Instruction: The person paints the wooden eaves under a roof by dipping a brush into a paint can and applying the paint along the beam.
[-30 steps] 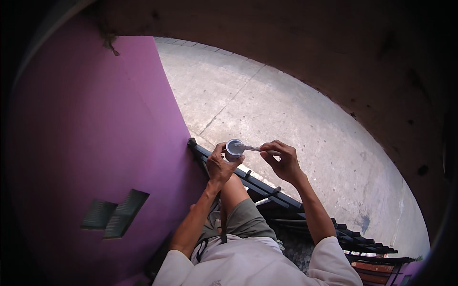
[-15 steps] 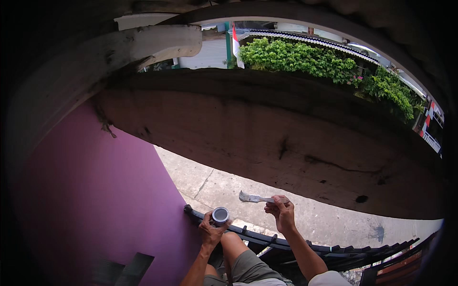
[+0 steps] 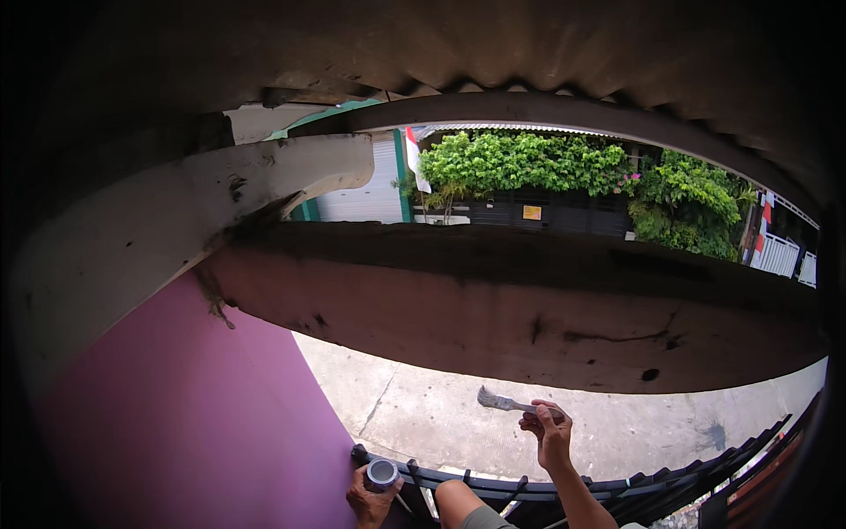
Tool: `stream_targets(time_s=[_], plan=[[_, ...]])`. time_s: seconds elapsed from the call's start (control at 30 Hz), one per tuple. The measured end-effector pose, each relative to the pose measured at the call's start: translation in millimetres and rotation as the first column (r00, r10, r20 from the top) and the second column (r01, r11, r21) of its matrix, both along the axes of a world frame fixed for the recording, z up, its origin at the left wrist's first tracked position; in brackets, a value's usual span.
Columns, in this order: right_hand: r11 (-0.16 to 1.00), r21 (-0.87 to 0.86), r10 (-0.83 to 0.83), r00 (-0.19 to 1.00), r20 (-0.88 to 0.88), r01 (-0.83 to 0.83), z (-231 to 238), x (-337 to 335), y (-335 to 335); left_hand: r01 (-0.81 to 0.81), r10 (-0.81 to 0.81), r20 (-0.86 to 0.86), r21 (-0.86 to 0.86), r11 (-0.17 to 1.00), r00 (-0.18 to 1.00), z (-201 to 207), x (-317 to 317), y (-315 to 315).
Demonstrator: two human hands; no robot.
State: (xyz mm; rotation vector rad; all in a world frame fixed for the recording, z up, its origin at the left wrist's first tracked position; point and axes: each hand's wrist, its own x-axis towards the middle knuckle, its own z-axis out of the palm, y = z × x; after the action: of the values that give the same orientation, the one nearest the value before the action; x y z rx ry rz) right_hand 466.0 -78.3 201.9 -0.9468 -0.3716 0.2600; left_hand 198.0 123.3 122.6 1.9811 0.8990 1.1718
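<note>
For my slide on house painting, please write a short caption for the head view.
Left hand holds a small can beside the purple wall; right hand raises a paintbrush.

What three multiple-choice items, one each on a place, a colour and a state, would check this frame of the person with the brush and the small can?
1. Where is the paintbrush?
A. Raised in the right hand, below the brown beam
B. Lying on the concrete ground
C. Dipped in the can

2. What colour is the wall at the left?
A. White
B. Purple
C. Green

3. How is the small can held?
A. Tipped upside down
B. Set on the ground
C. Gripped in the left hand, open top up, by the black railing

Answers:
1 A: the right hand's fingers pinch the handle, bristles pointing left, apart from the can.
2 B: the broad wall surface is purple.
3 C: the left hand wraps the can, and its round opening faces the camera.
</note>
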Motion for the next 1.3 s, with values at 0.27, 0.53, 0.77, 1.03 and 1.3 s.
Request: stream_targets(time_s=[0.27, 0.53, 0.77, 1.03, 1.3], plan=[[0.886, 0.183, -0.462, 0.77, 0.44, 0.427, 53.5, 65.4, 97.6, -0.102, 0.104, 0.031, -0.054, 0.993, 0.994, -10.0, -32.0, -22.8], [0.782, 0.438, -0.622, 0.533, 0.573, 0.442, 196.1, 72.1, 159.3, -0.183, 0.184, 0.006, -0.09, 0.979, 0.983, -25.4, -41.9, -40.6], [0.733, 0.604, -0.679, 0.294, 0.672, 0.314, 308.4, 73.4, 217.6, -0.249, 0.253, 0.021, -0.104, 0.963, 0.967, -31.6, -45.0, -47.8], [0.73, 0.664, -0.684, 0.151, 0.714, 0.164, 359.4, 74.0, 263.2, -0.228, 0.316, 0.195, -0.375, 0.899, 0.928, -105.9, -55.3, -39.5], [0.67, 0.714, -0.737, 0.071, 0.672, 0.201, 381.9, 64.9, 281.6, -0.347, 0.331, -0.18, -0.067, 0.935, 0.926, -40.8, -56.7, -64.8]])
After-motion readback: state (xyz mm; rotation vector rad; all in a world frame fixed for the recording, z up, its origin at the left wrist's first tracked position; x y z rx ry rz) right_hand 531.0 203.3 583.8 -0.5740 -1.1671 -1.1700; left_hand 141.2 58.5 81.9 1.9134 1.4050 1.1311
